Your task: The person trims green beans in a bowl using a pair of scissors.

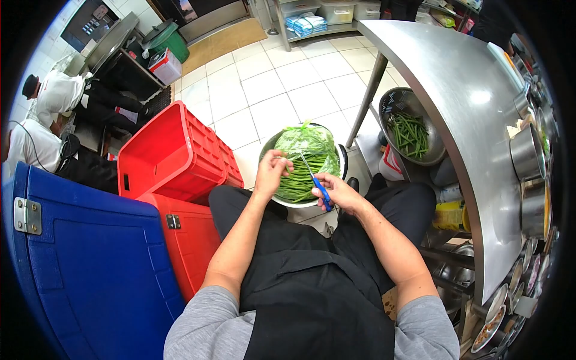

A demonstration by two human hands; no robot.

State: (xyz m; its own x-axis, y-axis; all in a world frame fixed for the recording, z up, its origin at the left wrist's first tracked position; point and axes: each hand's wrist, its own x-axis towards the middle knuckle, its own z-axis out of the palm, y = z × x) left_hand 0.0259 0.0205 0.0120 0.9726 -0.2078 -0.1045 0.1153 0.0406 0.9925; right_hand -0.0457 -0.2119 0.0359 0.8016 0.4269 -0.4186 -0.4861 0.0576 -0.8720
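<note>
My right hand [337, 191] is closed around the blue handle of scissors [320, 187], whose metal blades point up and left over a bowl [343, 162] between my knees. My left hand [274, 172] is above the bowl's left side, fingers bent together near the blade tips; something thin and green seems to be at the fingertips, too small to make out. Long green beans [298, 182] fill the lower part of the bowl. A clear plastic bag with green contents [307, 141] lies over its far part.
A red crate [162, 157] and blue box [96, 258] stand left. On the right is a steel table [474, 108], with a basket of cut beans [408, 135] below it. Two people in white tops [60, 93] are at the far left.
</note>
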